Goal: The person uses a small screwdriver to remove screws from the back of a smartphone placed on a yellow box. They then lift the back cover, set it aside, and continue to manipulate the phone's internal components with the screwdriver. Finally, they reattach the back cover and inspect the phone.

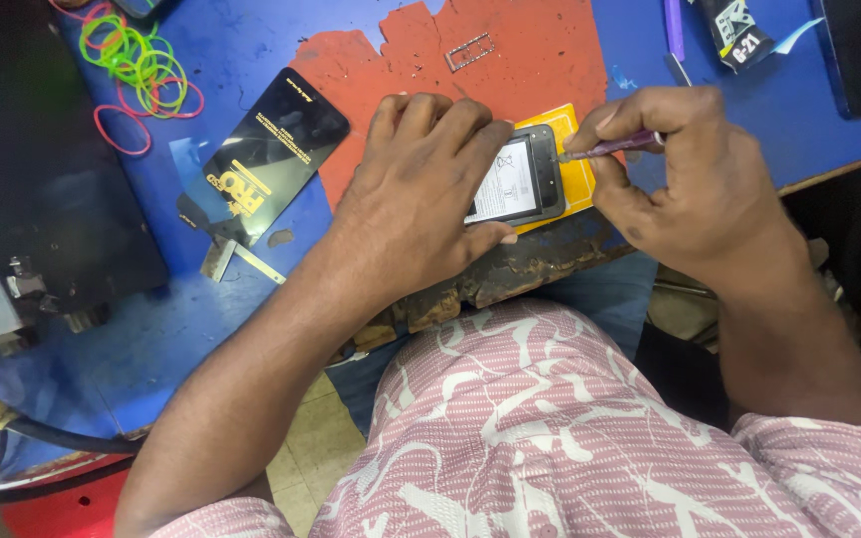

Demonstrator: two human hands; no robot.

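My left hand [421,189] lies flat over an opened phone [522,181], pinning it on a yellow pad [580,177] near the worn front edge of the blue bench [201,319]. Most of the phone is hidden under the fingers; only its right end, with a white label and dark frame, shows. My right hand [690,174] pinches a thin purple tool [610,147] whose tip points left at the phone's right edge.
A black phone screen panel [266,154] lies to the left on the bench. A small metal tray frame [469,51] rests on the red mat [540,60]. Coloured rubber bands [137,65] sit at the back left. A dark machine [42,189] stands left.
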